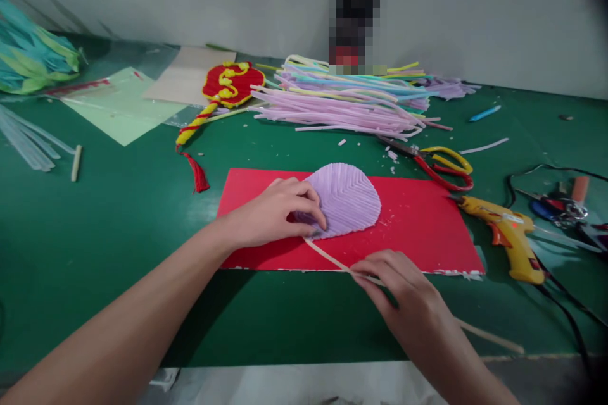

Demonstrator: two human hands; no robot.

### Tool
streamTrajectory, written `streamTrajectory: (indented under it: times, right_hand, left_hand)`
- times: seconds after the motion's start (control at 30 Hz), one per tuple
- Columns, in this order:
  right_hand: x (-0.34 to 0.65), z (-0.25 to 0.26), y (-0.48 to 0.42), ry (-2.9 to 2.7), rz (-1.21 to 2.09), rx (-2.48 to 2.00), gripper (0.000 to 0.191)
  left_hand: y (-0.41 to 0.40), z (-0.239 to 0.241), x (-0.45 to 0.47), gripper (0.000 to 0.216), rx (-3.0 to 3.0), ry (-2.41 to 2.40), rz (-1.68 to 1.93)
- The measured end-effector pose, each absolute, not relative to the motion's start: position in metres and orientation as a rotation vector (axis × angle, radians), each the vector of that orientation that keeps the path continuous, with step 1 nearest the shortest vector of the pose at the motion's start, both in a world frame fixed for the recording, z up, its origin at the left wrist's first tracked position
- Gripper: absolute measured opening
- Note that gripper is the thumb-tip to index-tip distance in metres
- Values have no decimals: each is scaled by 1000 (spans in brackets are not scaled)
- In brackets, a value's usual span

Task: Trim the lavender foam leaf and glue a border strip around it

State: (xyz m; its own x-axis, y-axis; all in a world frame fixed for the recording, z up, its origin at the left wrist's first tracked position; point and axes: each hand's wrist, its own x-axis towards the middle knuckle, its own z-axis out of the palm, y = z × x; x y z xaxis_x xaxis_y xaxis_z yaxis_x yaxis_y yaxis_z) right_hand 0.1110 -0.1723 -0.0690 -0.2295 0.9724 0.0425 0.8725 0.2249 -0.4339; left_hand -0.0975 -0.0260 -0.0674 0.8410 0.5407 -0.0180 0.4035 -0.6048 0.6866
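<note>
A lavender rounded pad (349, 196) of pipe cleaners in slanting rows lies flat on a red board (413, 221). My left hand (294, 209) grips its left side, fingers curled over the top and thumb at the lower edge. From under that thumb a cream pipe cleaner (327, 255) runs down to the right. My right hand (399, 285) pinches this strip between thumb and fingers near the board's front edge. Its loose end trails past my right wrist towards the table edge. My left fingers hide where the strip meets the pad.
Pastel pipe cleaners (342, 107) are heaped at the back, near a red and yellow fan (232, 85) with a tassel. Scissors (441, 164) and a yellow glue gun (508, 234) with a cord lie right. Glue sticks (31, 139) and green paper (123, 104) are left.
</note>
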Motion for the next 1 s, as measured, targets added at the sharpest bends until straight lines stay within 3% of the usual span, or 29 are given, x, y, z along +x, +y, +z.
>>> streamTrajectory:
  times: [0.37, 0.57, 1.0]
  right_hand:
    - [128, -59, -161, -2297, 355, -1562, 28]
    - [138, -59, -148, -2475, 100, -1493, 37]
    - [142, -69, -132, -2467, 12, -1407, 27]
  left_hand:
    - [-28, -66, -96, 10, 2303, 692, 268]
    - [-28, -66, -96, 9, 2301, 687, 261]
    - [-27, -64, -97, 10, 2316, 688, 234]
